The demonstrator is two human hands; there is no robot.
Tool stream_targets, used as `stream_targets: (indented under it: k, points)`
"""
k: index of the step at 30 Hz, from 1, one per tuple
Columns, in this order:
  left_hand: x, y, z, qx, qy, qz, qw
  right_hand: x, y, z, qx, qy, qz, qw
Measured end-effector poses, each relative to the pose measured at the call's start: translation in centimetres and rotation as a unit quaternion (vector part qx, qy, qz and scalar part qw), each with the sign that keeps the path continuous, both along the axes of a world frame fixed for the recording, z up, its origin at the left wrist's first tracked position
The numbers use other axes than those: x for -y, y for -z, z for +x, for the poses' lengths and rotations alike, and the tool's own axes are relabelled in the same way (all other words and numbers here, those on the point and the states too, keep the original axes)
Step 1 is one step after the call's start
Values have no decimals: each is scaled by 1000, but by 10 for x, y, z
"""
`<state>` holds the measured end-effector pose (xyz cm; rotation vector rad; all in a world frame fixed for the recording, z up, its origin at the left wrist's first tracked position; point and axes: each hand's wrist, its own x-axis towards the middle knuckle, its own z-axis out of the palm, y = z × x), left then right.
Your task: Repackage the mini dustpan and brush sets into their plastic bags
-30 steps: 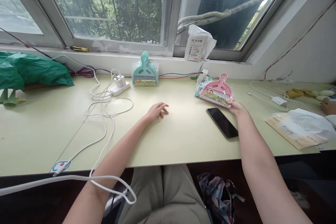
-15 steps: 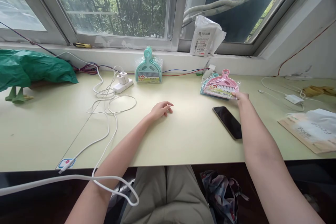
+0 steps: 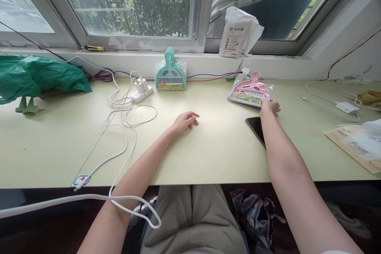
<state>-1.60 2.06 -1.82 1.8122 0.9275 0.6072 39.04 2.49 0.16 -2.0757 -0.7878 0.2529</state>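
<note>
My right hand (image 3: 270,107) reaches to the back right of the pale green desk (image 3: 208,154). Its fingers are curled on the near corner of a stack of wrapped pink dustpan-and-brush sets (image 3: 250,91), which lies flat on the desk below the sill. A black phone (image 3: 255,126) lies just behind my right wrist, partly hidden by the forearm. My left hand (image 3: 186,120) rests palm down mid-desk, fingers loosely stretched, holding nothing. A stack of teal dustpan sets (image 3: 170,75) leans upright against the wall beyond it.
White cables (image 3: 125,123) loop across the left of the desk from a charger block (image 3: 140,88). A green plastic bag (image 3: 38,77) lies far left. A white packet (image 3: 238,33) stands on the sill. A printed paper bag (image 3: 354,145) and more cables lie at the right.
My right hand has carried the pink sets away from me and laid them flat nearer the wall. The camera has tilted a little. My left hand has stayed in place.
</note>
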Motion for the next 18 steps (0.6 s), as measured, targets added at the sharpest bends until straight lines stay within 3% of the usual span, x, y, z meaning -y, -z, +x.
stream_targets:
  k: [3, 7, 11, 18]
  points:
    - [1, -1, -1, 1, 3, 4, 1000, -10, 3, -13, -44, 162, -8, 986]
    - [3, -3, 0, -3, 1, 7, 1000, -21, 4, -33, -83, 266, 34, 960]
    - [3, -2, 0, -2, -1, -2, 1000, -27, 5, -48, -87, 299, 69, 948]
    - [2, 1, -1, 0, 2, 1, 1000, -45, 9, -69, -26, 310, 17, 950]
